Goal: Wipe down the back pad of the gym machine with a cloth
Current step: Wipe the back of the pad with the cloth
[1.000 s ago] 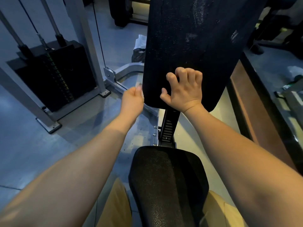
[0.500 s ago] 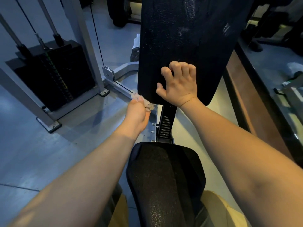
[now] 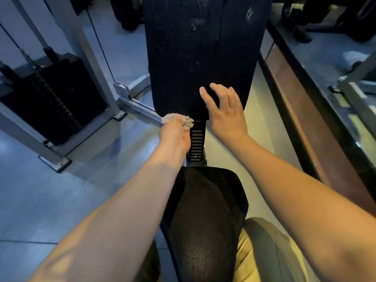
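Right now I am gripping a crumpled pale cloth (image 3: 177, 119) in my left hand (image 3: 175, 136), with my fingers curling round it so that only the frayed top of the bundle is poking out above my knuckles. The cloth is sitting at the bottom edge of the black back pad (image 3: 199, 47), near its lower left corner, and it is overlapping the top of the slotted black adjustment post (image 3: 197, 143) that is running down from the pad to the seat. Whether the cloth is actually pressing on the pad's edge or only lying just under it, I cannot tell.

My right hand (image 3: 225, 117) is hovering over the lower right part of the back pad, holding nothing. Its fingers (image 3: 216, 86) are spreading loosely and pointing up the pad, with the thumb angling off to the left; I cannot tell if the tips are touching the surface.

The pad itself is standing upright in front of me, dark, with faint pale specks and streaks showing higher up. Below my forearms the black textured seat pad (image 3: 205, 210) is lying between my legs, and tan shorts (image 3: 262, 251) are showing at its right side. Off to the left a black weight stack (image 3: 55, 98) is standing inside a grey steel frame (image 3: 87, 49) on the grey floor (image 3: 40, 200), well apart from both hands.
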A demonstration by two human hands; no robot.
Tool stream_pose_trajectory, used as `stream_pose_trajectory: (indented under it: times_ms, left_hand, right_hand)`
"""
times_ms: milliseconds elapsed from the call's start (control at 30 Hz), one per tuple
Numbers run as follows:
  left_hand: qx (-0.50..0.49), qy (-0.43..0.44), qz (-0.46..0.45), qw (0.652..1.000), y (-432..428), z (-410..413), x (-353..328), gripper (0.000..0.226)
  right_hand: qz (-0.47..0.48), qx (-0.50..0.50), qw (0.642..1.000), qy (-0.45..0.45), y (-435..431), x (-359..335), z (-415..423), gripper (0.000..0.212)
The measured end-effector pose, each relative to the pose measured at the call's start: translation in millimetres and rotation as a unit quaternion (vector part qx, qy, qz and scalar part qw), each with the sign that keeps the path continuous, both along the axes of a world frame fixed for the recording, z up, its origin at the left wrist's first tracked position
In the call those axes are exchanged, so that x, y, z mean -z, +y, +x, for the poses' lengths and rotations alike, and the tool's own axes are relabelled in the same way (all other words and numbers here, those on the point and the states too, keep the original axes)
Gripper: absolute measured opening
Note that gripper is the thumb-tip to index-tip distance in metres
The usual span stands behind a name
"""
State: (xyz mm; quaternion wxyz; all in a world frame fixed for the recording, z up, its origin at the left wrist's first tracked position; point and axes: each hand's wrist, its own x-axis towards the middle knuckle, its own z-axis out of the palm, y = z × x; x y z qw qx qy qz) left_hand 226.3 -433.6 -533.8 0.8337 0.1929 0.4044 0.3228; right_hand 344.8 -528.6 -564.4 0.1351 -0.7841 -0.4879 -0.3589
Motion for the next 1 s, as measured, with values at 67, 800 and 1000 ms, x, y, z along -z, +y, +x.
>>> stream_pose_trajectory:
  times_ms: [67,800,1000]
  left_hand:
    - [0.053,0.006,0.012,0.999,8.0,-8.1,2.2,0.012]
    - [0.106,0.302,0.872,0.37,50.5,-5.5,-21.8,0.044]
    - [0.037,0.272,0.883,0.38,62.4,16.1,-70.9,0.033]
  right_hand:
    - [-0.007,-0.006,1.0,-0.001,-0.8,3.3,3.2,0.074]
    - [-0.101,-0.037,0.992,0.072,-24.3,-27.0,-3.0,0.069]
    - [-0.115,-0.039,0.99,0.077,-27.6,-30.6,-3.4,0.074]
